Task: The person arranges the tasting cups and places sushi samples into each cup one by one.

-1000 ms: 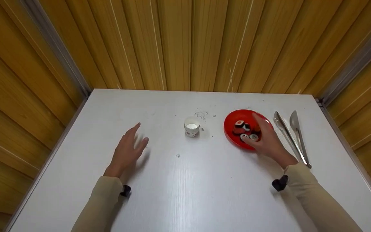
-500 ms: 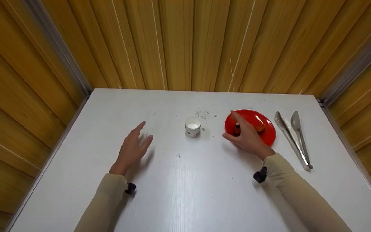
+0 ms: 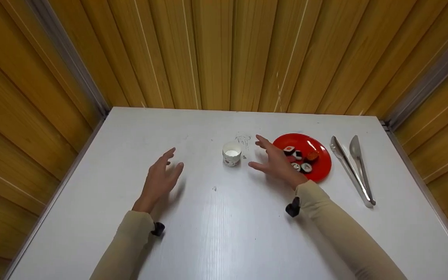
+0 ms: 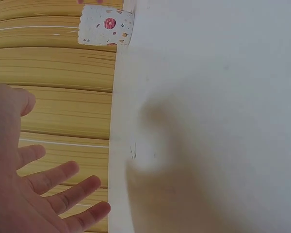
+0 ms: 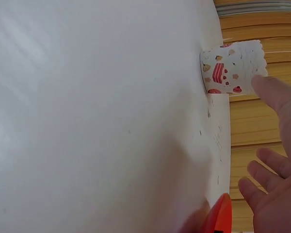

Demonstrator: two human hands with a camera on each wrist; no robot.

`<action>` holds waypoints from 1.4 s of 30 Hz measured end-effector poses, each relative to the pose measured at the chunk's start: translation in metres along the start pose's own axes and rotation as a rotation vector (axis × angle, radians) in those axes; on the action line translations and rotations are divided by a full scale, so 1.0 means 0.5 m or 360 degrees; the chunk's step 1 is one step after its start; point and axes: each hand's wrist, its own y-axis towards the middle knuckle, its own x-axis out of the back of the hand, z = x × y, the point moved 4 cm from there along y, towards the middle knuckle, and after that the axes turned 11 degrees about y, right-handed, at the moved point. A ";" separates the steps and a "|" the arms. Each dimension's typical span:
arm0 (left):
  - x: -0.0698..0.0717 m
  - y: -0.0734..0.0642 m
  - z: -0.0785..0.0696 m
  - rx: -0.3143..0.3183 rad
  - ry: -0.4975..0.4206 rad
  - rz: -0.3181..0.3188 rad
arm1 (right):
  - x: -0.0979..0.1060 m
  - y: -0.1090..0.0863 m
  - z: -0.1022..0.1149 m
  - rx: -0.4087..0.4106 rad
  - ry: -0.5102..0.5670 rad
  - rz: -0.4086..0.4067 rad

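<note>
A small white paper cup (image 3: pixel 231 154) with a scalloped rim and printed pink cake pictures stands upright near the middle of the white table. My right hand (image 3: pixel 277 163) hovers just right of it, thumb and fingers spread, holding nothing. In the right wrist view the thumb overlaps the rim of the cup (image 5: pixel 233 68). To the cup's left my left hand (image 3: pixel 160 179) is held over the table with its fingers apart and nothing in them. Behind the right hand lies a red plate (image 3: pixel 321 167) with several sushi pieces (image 3: pixel 306 167), partly covered by that hand.
Metal tongs (image 3: pixel 350 169) lie right of the plate, beside a long-handled metal spoon or spatula (image 3: pixel 358 155). A wood-panelled wall (image 3: pixel 208 58) rises behind the table's back edge, with similar panels at both sides. Dark marks (image 3: pixel 243 140) show on the table behind the cup.
My right hand has moved left from over the red plate to beside the cup, uncovering most of the sushi. The left hand has shifted slightly right. The cup stays in place.
</note>
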 end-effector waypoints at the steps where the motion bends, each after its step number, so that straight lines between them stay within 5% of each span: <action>1: 0.000 0.000 0.000 -0.0006 -0.0011 -0.0011 | -0.008 0.004 0.001 0.0005 0.0019 0.0014; 14: -0.001 -0.002 -0.005 0.0000 -0.0085 -0.0083 | -0.078 0.038 -0.012 -0.0110 0.0118 0.0136; 22: -0.005 -0.004 -0.008 -0.0071 -0.0070 -0.0122 | -0.091 0.048 -0.003 -0.0030 0.0177 0.0130; 29: -0.013 0.001 -0.015 -0.0088 -0.0043 -0.0134 | -0.102 0.050 -0.004 -0.0107 0.0195 0.0141; 42: -0.048 0.042 -0.090 -0.0287 0.0084 -0.0127 | -0.109 0.061 0.002 -0.0027 0.0197 0.0047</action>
